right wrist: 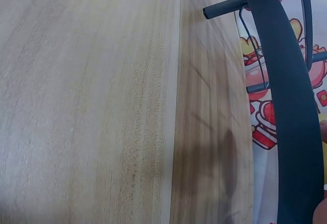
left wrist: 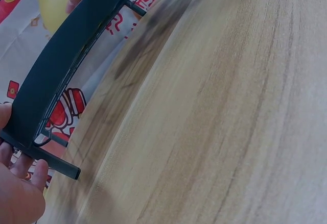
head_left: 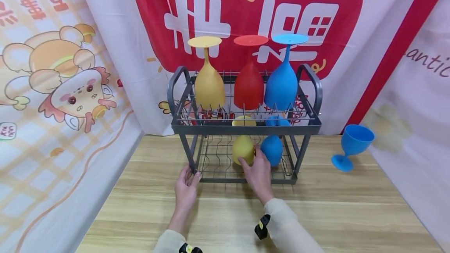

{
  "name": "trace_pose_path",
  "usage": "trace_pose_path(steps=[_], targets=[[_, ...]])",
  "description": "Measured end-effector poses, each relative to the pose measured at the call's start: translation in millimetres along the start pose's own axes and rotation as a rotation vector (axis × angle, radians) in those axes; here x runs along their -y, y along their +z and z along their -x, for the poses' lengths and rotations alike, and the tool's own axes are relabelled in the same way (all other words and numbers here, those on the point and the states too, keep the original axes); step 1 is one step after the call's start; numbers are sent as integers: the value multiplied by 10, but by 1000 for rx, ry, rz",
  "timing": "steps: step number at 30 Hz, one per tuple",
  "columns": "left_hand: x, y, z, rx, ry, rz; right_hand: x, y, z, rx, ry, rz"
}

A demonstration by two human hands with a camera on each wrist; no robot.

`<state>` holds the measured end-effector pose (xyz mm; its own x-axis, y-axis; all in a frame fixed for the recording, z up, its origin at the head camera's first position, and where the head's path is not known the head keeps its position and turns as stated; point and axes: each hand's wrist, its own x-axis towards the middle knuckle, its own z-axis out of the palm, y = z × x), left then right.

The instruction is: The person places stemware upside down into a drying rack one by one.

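A grey two-tier wire rack (head_left: pixel 246 129) stands on the wooden table. Its top tier carries a yellow (head_left: pixel 209 86), a red (head_left: pixel 249 85) and a blue goblet (head_left: pixel 281 85), all upside down. On the lower tier a yellow goblet (head_left: pixel 242 148) and a blue goblet (head_left: pixel 272 149) also stand inverted. My right hand (head_left: pixel 251 160) reaches into the lower tier and grips the yellow goblet's bowl. My left hand (head_left: pixel 191 175) holds the rack's front left leg near its foot. The left wrist view shows those fingers (left wrist: pixel 20 175) curled behind the dark frame bar (left wrist: pixel 56 76).
Another blue goblet (head_left: pixel 353 143) stands upright on the table (head_left: pixel 225 210) to the right of the rack, near the right curtain. Printed cloth backdrops close in the left, back and right sides. Bare wood lies in front of the rack.
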<state>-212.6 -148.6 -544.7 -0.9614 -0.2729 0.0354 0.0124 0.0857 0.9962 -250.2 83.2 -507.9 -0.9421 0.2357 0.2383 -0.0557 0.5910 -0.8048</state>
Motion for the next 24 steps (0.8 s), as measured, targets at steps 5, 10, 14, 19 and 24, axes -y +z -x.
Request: trace_pose_path(steps=[5, 10, 14, 19, 24], targets=[[18, 2, -6, 1, -11, 4, 4, -102, 83, 19, -11, -40], [22, 2, 3, 2, -14, 3, -43, -260, 218, 46, -24, -73], [12, 1, 18, 4, -11, -1, -124, -416, 333, 47, -47, -73], [4, -3, 34, -6, -6, -2, -289, -644, 463, 20, -89, -79], [11, -12, 30, -3, -12, -4, -499, -917, 535, -29, -100, -55]])
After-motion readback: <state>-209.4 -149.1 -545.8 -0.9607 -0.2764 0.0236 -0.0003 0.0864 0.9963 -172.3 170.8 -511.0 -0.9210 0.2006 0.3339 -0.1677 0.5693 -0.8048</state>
